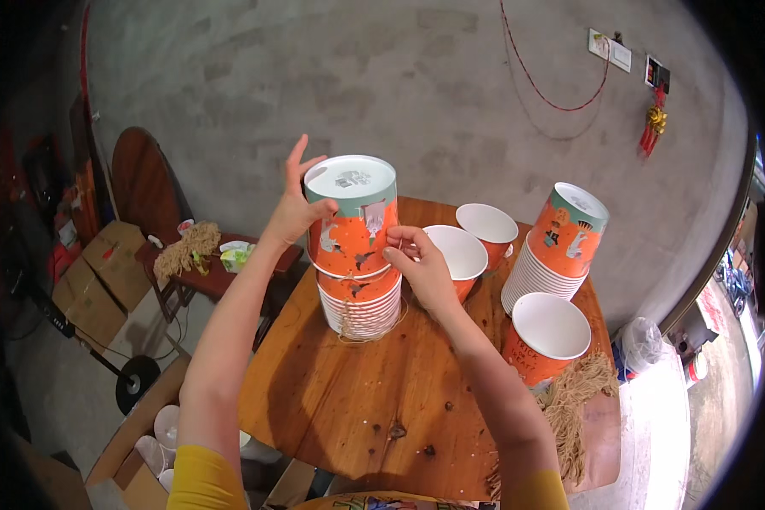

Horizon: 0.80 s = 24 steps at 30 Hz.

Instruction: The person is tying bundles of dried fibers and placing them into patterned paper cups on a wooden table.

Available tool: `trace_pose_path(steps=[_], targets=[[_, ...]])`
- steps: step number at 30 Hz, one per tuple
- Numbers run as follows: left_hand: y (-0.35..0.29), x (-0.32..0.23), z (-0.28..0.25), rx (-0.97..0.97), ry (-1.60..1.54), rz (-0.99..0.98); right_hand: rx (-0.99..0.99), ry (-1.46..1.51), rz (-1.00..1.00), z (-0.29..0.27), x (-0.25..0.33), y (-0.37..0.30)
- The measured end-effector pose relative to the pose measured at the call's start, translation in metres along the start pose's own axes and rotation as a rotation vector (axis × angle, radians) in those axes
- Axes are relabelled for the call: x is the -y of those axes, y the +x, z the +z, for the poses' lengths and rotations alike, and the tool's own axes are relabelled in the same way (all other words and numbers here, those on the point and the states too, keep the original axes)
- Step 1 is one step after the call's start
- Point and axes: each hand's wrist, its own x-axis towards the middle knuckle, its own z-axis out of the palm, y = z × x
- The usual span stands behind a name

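An upside-down orange paper bucket with a green band and a white base sits at the top of a nested stack of upside-down buckets. My left hand grips its left side, thumb on the front and one finger pointing up. At its right side the fingertips of my right hand are pinched together against the wall; whatever they hold is too small to make out. Thin strands of twine hang loosely about the stack. Just beyond my right hand an upright bucket stands with its white inside showing.
Another upright bucket stands behind. To the right are a second upside-down stack, an upright bucket and a bundle of tan twine on the wooden table. A red bench and cardboard boxes lie left.
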Motion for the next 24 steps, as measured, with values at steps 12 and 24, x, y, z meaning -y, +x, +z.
trace_pose_path(steps=[12,24], targets=[[-0.026,0.031,0.009,0.054,-0.018,-0.064,0.014,0.038,0.095,0.001,-0.031,-0.022],[-0.036,0.032,0.013,0.090,-0.042,-0.121,0.058,0.058,0.128,0.000,-0.036,-0.035]])
